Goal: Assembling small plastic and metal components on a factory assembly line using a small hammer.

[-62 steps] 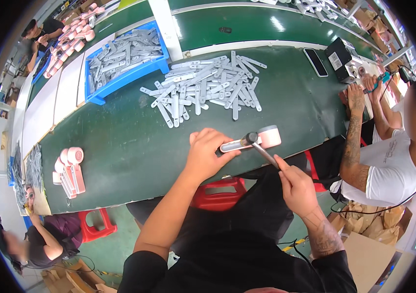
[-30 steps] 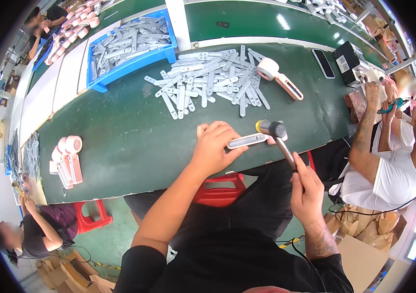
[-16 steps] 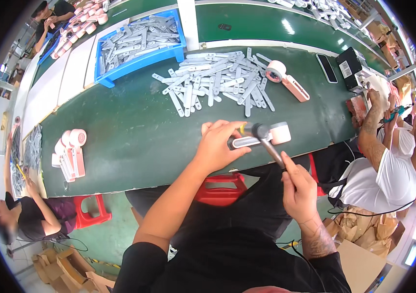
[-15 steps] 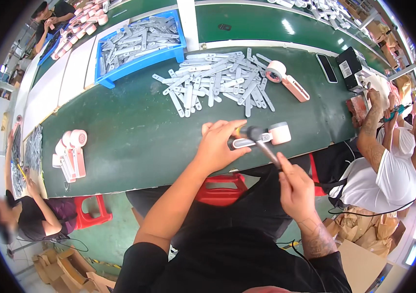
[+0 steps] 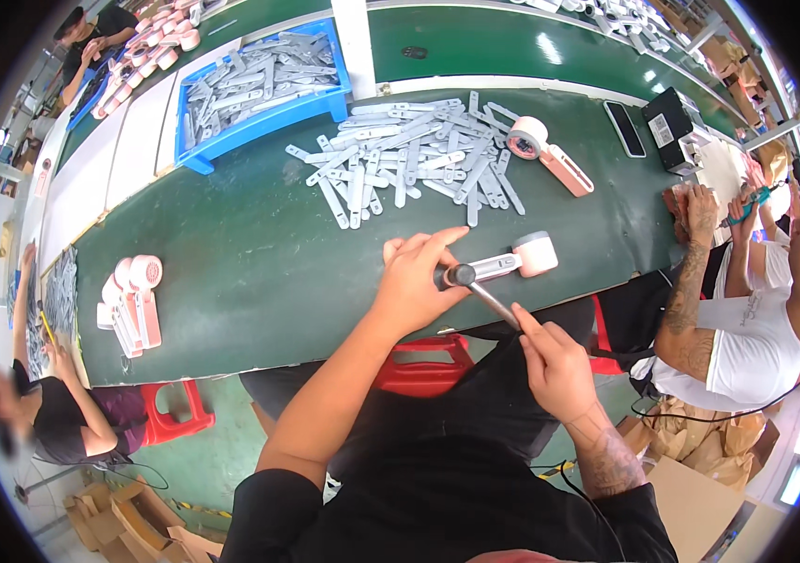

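My left hand (image 5: 411, 286) is closed round the handle end of a pink handheld fan (image 5: 536, 253), which lies on the table with its round head to the right. A grey strip shows along the fan's handle. My right hand (image 5: 561, 369) grips a metal-shafted hammer (image 5: 492, 303). The hammer's dark head is over the handle end, close by my left thumb and fingers, and hides that end. Whether it touches the handle, I cannot tell. Beyond my hands spreads a loose pile of grey strips (image 5: 409, 155).
Another pink fan (image 5: 564, 169) lies right of the pile, near a phone (image 5: 625, 129) and a black box (image 5: 674, 131). Several pink fans (image 5: 137, 300) are grouped at left. A blue bin (image 5: 264, 111) holds grey strips. Co-workers sit at both sides; a red stool (image 5: 423, 366) stands under the table edge.
The hammer's head has come down and left onto the fan's handle end, my right hand moving slightly left. My left hand keeps its hold. The right-hand co-worker's arm has shifted.
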Motion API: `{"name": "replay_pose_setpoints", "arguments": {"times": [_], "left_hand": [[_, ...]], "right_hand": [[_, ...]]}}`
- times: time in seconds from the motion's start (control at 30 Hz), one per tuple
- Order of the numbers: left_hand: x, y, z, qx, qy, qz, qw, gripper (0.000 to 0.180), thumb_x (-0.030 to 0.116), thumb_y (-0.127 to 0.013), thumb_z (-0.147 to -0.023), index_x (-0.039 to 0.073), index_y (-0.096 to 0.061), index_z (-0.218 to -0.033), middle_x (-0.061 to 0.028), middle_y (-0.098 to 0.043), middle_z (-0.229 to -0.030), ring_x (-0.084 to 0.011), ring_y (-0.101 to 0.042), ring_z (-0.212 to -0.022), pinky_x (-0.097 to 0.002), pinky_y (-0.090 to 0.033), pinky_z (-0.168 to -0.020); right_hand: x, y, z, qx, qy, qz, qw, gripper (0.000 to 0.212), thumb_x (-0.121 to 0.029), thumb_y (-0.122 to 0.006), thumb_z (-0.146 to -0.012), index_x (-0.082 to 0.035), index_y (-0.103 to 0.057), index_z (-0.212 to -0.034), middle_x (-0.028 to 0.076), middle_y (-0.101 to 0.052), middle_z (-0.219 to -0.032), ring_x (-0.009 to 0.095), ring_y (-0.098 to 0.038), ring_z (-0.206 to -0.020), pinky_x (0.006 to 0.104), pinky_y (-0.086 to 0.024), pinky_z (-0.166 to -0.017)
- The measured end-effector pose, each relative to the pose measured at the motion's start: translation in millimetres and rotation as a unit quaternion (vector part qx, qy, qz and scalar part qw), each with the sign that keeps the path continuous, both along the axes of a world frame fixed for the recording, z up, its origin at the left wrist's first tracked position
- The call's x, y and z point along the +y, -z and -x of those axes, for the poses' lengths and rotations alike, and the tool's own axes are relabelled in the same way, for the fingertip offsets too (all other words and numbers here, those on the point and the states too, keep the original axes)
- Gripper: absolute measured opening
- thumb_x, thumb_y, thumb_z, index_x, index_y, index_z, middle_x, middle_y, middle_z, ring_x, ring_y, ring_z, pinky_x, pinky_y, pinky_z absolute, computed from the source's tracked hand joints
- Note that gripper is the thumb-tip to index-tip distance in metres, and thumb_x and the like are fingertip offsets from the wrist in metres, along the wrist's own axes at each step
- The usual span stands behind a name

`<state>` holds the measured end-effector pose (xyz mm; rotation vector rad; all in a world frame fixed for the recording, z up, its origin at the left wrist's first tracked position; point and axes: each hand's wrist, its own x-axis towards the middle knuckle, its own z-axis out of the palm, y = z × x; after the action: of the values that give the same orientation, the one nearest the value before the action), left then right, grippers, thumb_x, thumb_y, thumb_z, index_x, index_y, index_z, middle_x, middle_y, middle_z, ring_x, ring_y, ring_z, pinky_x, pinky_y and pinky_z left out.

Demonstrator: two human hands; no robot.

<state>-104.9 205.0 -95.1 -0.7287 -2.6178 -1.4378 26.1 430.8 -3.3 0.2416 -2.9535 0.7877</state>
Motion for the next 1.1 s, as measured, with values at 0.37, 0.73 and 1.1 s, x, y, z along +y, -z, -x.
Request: {"name": "replay_pose_setpoints", "arguments": {"times": [0.37, 0.73, 1.1], "left_hand": [[4, -5, -1, 0.038, 0.002, 0.021, 0.999, 0.069, 0.033, -0.096, -0.076, 0.018, -0.07, -0.138, 0.0028, -0.076, -0.1, -0.0205, -0.067, -0.106, -0.0429, -0.037, -0.101], [8, -15, -30, 0.24, 0.043, 0.107, 0.964, 0.038, 0.021, -0.082, -0.09, 0.022, -0.08, -0.128, 0.006, -0.074, -0.106, -0.0179, -0.065, -0.104, -0.0414, -0.038, -0.09], [-193, -29, -131, 0.151, -0.251, 0.246, 0.924, 0.032, 0.014, -0.091, -0.079, 0.011, -0.079, -0.109, -0.0026, -0.081, -0.108, -0.0248, -0.072, -0.101, -0.0428, -0.041, -0.093]], "right_hand": [[29, 9, -6, -0.023, 0.09, 0.162, 0.982, 0.047, -0.004, -0.064, -0.104, -0.004, -0.063, -0.151, 0.016, -0.068, -0.09, 0.027, -0.067, -0.074, 0.0389, -0.056, -0.075], [84, 17, 145, 0.077, 0.133, 0.125, 0.98, 0.036, -0.022, -0.078, -0.098, -0.007, -0.077, -0.13, 0.009, -0.073, -0.092, 0.02, -0.065, -0.083, 0.0332, -0.052, -0.075], [120, 16, 296, -0.021, -0.073, -0.043, 0.996, 0.05, -0.025, -0.074, -0.098, -0.026, -0.069, -0.147, 0.015, -0.078, -0.125, 0.038, -0.074, -0.112, 0.042, -0.057, -0.098]]}}
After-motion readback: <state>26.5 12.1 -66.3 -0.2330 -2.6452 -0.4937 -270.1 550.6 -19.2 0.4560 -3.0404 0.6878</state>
